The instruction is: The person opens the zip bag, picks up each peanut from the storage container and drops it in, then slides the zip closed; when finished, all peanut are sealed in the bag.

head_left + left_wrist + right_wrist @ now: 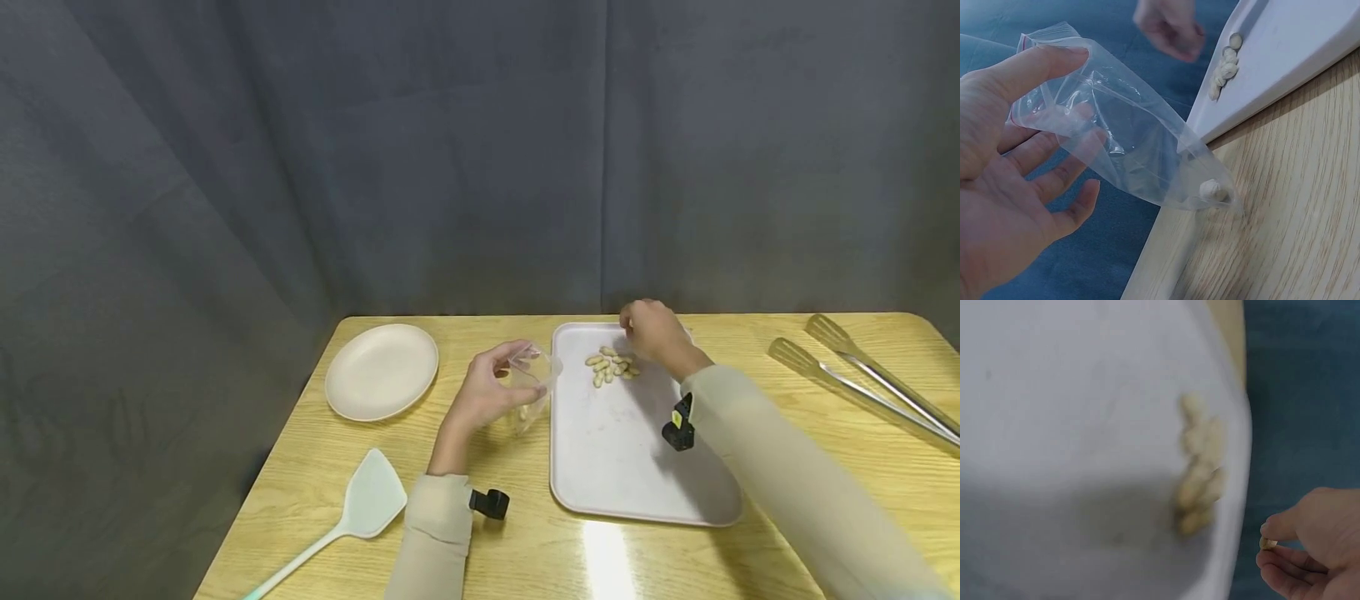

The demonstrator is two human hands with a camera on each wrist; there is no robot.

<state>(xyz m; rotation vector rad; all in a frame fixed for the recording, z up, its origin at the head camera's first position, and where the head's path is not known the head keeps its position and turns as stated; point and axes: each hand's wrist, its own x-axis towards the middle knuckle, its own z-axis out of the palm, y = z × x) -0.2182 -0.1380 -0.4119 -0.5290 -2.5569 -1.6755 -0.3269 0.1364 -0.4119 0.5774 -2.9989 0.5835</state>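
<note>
My left hand (pixel 487 390) holds a clear zip bag (pixel 1129 125) by its mouth, thumb on one side and fingers on the other, so the top gapes. A peanut (pixel 1212 190) lies in the bag's bottom corner. Above the far part of the white tray (pixel 622 467), my right hand (pixel 654 332) pinches a peanut (pixel 1267 544) between thumb and fingertips, as the right wrist view shows. Several unshelled peanuts (pixel 609 367) lie in a loose group on the tray, left of the right hand.
A pale round plate (pixel 384 372) sits at the table's back left. Near the left front lies a light green spatula (pixel 372 496). Metal tongs (pixel 870 383) lie on the right. Behind the wooden table (pixel 517 542) hangs a dark curtain (pixel 465 167).
</note>
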